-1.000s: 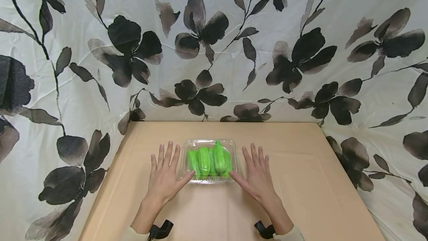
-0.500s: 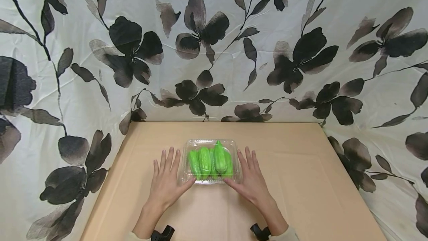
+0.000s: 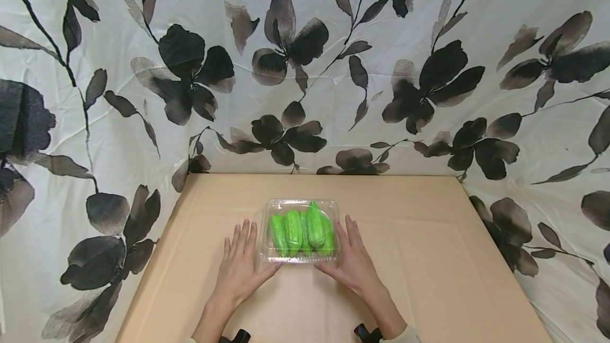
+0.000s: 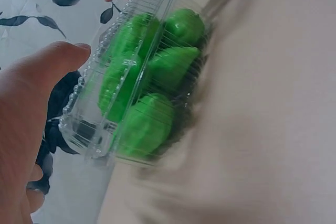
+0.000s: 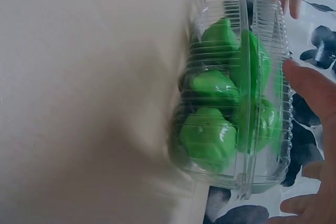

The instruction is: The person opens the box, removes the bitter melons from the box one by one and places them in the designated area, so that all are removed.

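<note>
A clear plastic clamshell container [image 3: 299, 259] with its lid down lies on the table in the head view. Several bright green, ridged, cucumber-like vegetables [image 3: 293, 231] lie inside it. To its left is my left hand [image 3: 240, 271], fingers straight and spread, thumb by the near left corner. On the other side my right hand [image 3: 353, 266] has its fingers along the right edge and its thumb by the near right corner. Contact is hard to tell for both hands. Both wrist views show the container's ribbed side and lid seam, with a thumb [image 4: 58, 61] near the lid.
The tan tabletop [image 3: 429, 258] stretches out on both sides and in front of the container. Behind and beside the table hangs a white cloth [image 3: 352, 105] with dark flowers. Black wrist mounts [image 3: 368, 333] sit on both wrists.
Both hands have drawn slightly toward the near side, and the right hand has come in closer to the container. The thumbs have moved to its near corners. The container stays in place.
</note>
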Motion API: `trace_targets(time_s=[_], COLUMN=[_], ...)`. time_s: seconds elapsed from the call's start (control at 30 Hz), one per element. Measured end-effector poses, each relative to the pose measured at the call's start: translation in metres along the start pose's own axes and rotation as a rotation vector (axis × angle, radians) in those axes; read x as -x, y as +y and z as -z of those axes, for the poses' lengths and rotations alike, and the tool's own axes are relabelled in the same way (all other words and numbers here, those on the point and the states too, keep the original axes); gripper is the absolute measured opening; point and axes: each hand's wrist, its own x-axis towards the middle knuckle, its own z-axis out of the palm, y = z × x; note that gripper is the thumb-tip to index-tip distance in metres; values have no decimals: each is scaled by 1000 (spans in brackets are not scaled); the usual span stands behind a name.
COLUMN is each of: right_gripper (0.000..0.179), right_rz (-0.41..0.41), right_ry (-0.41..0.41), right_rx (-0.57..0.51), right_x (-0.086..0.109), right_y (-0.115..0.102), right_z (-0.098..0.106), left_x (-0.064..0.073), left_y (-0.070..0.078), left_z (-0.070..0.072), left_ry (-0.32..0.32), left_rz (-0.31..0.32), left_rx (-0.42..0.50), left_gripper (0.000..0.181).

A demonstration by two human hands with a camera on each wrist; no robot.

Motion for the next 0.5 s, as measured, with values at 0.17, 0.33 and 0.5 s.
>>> trace_targets(time_s=[0.17,0.33,0.5], right_gripper=[112,112,111], right_rz=[-7,3,23], right_ry=[-13,-9,-2], right_rx=[-2,-7,1], right_x=[0,0,0], right_y=[-1,0,4], right_z=[-3,-6,-12], left_x=[2,4,6], left_y=[0,-1,0], left_z=[-5,-10,-15], left_ry=[-21,-46,-86], left_rz=[25,55,111], left_rx=[78,137,203], left_gripper=[116,119,121])
